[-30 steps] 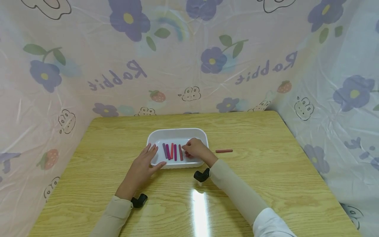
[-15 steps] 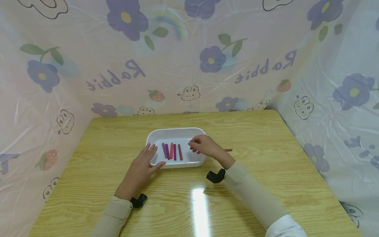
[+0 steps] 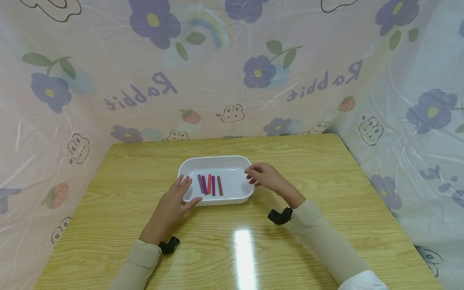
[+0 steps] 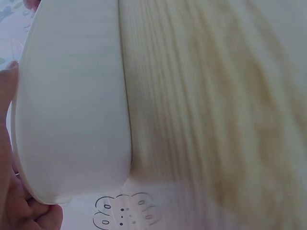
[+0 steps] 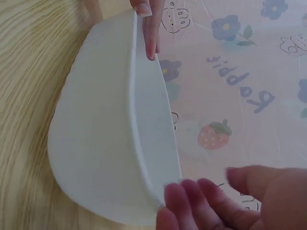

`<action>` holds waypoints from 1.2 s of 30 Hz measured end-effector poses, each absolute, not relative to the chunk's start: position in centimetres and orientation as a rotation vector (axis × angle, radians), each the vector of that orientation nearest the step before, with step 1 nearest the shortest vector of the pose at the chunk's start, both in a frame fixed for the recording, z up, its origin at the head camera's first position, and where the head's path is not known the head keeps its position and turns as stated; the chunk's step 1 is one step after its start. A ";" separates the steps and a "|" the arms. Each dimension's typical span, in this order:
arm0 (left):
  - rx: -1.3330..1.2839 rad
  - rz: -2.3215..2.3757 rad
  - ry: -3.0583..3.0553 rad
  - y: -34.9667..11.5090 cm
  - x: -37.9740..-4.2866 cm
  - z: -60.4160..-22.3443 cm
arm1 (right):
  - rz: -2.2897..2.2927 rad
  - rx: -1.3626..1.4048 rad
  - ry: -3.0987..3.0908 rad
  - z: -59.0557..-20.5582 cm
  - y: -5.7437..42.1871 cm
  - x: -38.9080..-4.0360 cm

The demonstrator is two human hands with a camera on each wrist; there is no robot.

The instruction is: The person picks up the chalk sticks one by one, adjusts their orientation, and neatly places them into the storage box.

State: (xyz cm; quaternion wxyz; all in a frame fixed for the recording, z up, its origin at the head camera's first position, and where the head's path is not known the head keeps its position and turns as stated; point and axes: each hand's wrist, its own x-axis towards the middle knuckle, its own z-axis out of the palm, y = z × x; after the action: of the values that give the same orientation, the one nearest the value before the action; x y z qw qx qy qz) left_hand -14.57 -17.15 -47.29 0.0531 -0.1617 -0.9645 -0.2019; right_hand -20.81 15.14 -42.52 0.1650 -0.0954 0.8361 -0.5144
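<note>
In the head view, my left hand [image 3: 175, 200] holds the left end of a white tray [image 3: 232, 199], fingers over the left rim and thumb on the front rim. Inside lie several slim crayon-like sticks side by side: a grey-purple one [image 3: 200, 183], an orange one [image 3: 209, 183], a reddish-brown one [image 3: 220, 185] and magenta ones [image 3: 213, 185]. Beside the tray's right rim, my right hand [image 3: 268, 177] has loosely bent fingers with nothing between them. The right wrist view shows these fingertips [image 5: 206, 189] at the rim.
A wood-grain table [image 3: 311, 161] bears the tray. Behind and beside it hangs a patterned cloth [image 3: 203, 80]. Black wrist mounts show below the left cuff [image 3: 169, 245] and the right cuff [image 3: 280, 216]. Light glares off the table's front.
My right hand has let go of the reddish-brown stick in the tray and moved right to the rim. It now covers the stick seen earlier on the table. My left hand stays put.
</note>
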 end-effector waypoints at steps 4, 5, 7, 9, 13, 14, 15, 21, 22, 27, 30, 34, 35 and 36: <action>-0.490 -0.618 -2.927 -17.1 -14.6 -47.3 | -1.545 -0.185 2.367 -42.9 16.2 -20.8; -0.489 -0.617 -2.927 -17.1 -14.6 -47.4 | -1.553 -0.176 2.373 -43.0 16.5 -20.9; -0.484 -0.612 -2.929 -17.2 -14.6 -47.5 | -1.573 -0.157 2.372 -43.3 17.1 -20.9; -0.481 -0.602 -2.933 -17.2 -14.7 -47.5 | -1.586 -0.162 2.362 -43.6 17.7 -20.9; -0.487 -0.603 -2.931 -17.3 -14.7 -47.5 | -1.561 -0.184 2.386 -44.3 18.9 -21.1; -0.490 -0.605 -2.930 -17.2 -14.7 -47.5 | -1.521 -0.192 2.424 -44.4 19.2 -21.1; -0.493 -0.608 -2.929 -17.2 -14.7 -47.5 | -1.486 -0.198 2.456 -44.6 19.5 -21.1; -0.495 -0.607 -2.933 -17.2 -14.6 -47.4 | -1.261 -0.218 2.599 -44.8 20.9 -21.0; -0.494 -0.607 -2.935 -17.2 -14.6 -47.4 | -1.232 -0.224 2.613 -44.9 21.1 -21.0; -0.491 -0.609 -2.947 -17.2 -14.6 -47.3 | -1.068 -0.263 2.696 -45.9 22.1 -21.4; -0.490 -0.608 -2.947 -17.2 -14.7 -47.3 | -0.984 -0.287 2.723 -46.3 22.6 -21.6; -0.492 -0.612 -2.938 -17.2 -14.7 -47.4 | -0.935 -0.318 2.734 -46.6 23.0 -21.7; -0.494 -0.612 -2.935 -17.2 -14.7 -47.4 | -0.929 -0.322 2.734 -46.7 23.0 -21.7; -0.494 -0.612 -2.933 -17.2 -14.7 -47.4 | -0.923 -0.332 2.733 -46.8 23.1 -21.7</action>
State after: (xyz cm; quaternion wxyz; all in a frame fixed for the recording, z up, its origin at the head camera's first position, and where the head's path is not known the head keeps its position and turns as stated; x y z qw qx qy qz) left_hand -14.70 -17.17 -47.43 0.0525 -0.1626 -0.9645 -0.2013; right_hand -21.69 23.12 -46.76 0.1186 -0.1135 0.9346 -0.3155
